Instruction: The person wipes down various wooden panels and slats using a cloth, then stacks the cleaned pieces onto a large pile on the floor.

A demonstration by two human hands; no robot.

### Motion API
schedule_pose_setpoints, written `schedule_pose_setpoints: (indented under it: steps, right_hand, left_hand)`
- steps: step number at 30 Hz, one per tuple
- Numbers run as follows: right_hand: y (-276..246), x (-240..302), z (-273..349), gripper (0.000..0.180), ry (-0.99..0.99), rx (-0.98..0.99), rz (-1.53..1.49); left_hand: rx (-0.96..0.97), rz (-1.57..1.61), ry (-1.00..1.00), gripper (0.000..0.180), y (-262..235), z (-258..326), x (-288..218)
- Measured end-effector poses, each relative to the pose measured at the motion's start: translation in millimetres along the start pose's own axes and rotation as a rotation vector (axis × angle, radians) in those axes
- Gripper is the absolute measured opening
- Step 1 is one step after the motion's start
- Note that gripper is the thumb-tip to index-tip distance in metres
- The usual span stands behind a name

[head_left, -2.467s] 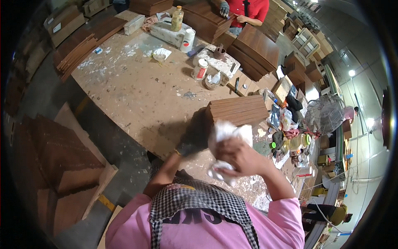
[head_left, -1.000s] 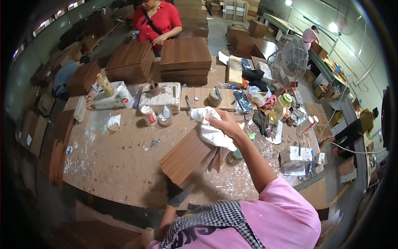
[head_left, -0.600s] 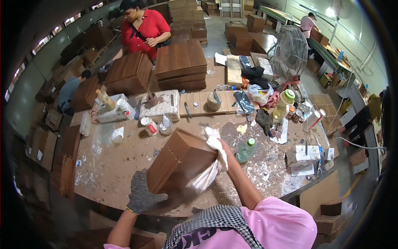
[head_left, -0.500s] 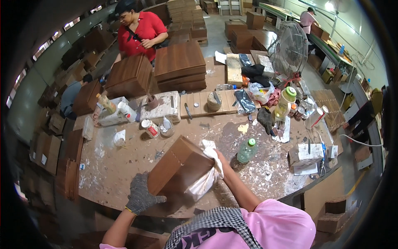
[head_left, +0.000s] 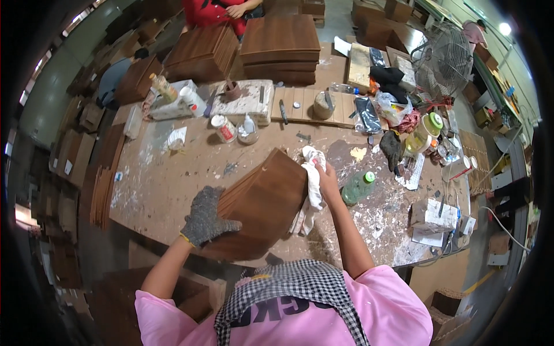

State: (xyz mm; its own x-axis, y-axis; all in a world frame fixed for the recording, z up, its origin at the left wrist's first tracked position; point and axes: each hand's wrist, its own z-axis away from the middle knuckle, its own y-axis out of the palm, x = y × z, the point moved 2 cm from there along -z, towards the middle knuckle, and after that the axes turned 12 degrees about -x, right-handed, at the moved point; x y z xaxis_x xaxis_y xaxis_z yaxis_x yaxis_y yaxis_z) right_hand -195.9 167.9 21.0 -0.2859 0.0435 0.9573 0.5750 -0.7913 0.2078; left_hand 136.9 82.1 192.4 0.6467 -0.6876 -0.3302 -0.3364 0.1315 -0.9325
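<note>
A tilted stack of brown wood-grain panels [head_left: 265, 202] leans at the near edge of the worktable, its broad face towards me and layered edges on its left. My left hand [head_left: 209, 218], in a grey knit glove, is closed round the stack's left edge, with the thumb on the face. At the right edge, my bare right hand [head_left: 328, 180] grips a crumpled white cloth [head_left: 312, 183] against the panels. The cloth hangs down along that side. Just right of this hand stands a green-capped bottle [head_left: 358, 188].
The stained worktable [head_left: 156, 190] carries a can [head_left: 223, 128], a knife [head_left: 283, 112] and a paint-marked block [head_left: 434, 215]. Panel stacks [head_left: 280, 49] stand at the back, before a person in red [head_left: 216, 12]. A fan [head_left: 444, 60] stands at the far right.
The panel stack has turned so its broad face shows more and its layered edge less. Both hands moved with it, the cloth staying at its right edge. My view has tipped downward.
</note>
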Motion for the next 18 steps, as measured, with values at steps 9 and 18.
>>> schedule_pose_setpoints:
  steps: [9, 18]
  right_hand:
    - [0, 81, 55, 0.025, -0.571, -0.18, 0.692]
    - [45, 167, 24, 0.035, -0.627, 0.258, 0.534]
  left_hand:
    - [-0.013, -0.169, -0.015, 0.116, 18, 20, -5]
    - [-0.081, -0.14, 0.055, 0.116, 18, 42, -15]
